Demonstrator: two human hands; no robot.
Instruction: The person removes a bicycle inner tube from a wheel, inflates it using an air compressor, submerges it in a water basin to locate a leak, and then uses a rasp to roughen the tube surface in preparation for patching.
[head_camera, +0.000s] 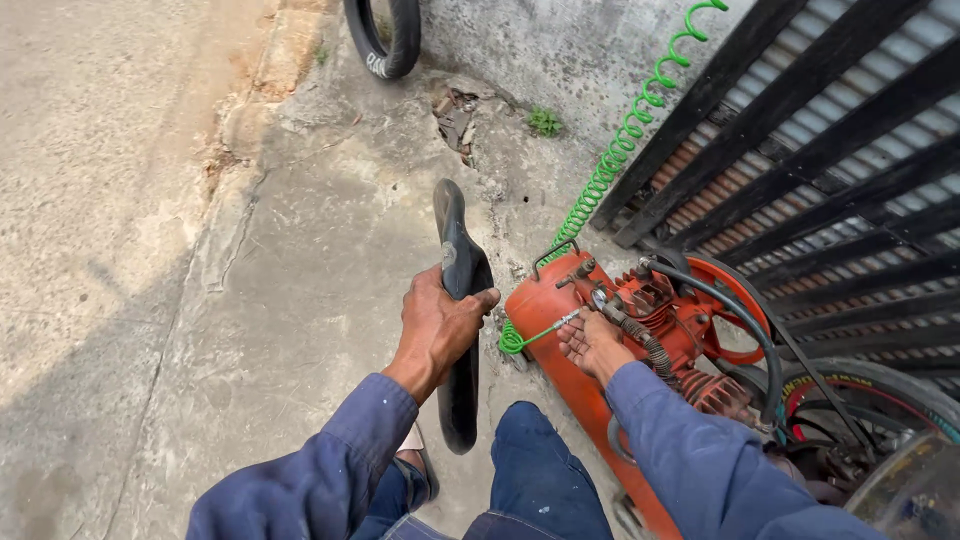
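Note:
My left hand (437, 328) grips a flat black rubber inner tube (458, 262) and holds it upright above the concrete ground. My right hand (590, 343) rests on top of an orange air compressor (548, 300), with its fingers at the metal fitting where a green coiled hose (612, 160) joins the tank. Both arms wear blue sleeves. My blue trouser knee shows below the hands.
A black tyre (385, 38) leans on the wall at the top. A dark slatted metal gate (820, 140) stands at the right. A wheel with a tyre (870, 390) sits at the lower right behind the compressor. Cracked concrete ground spreads to the left.

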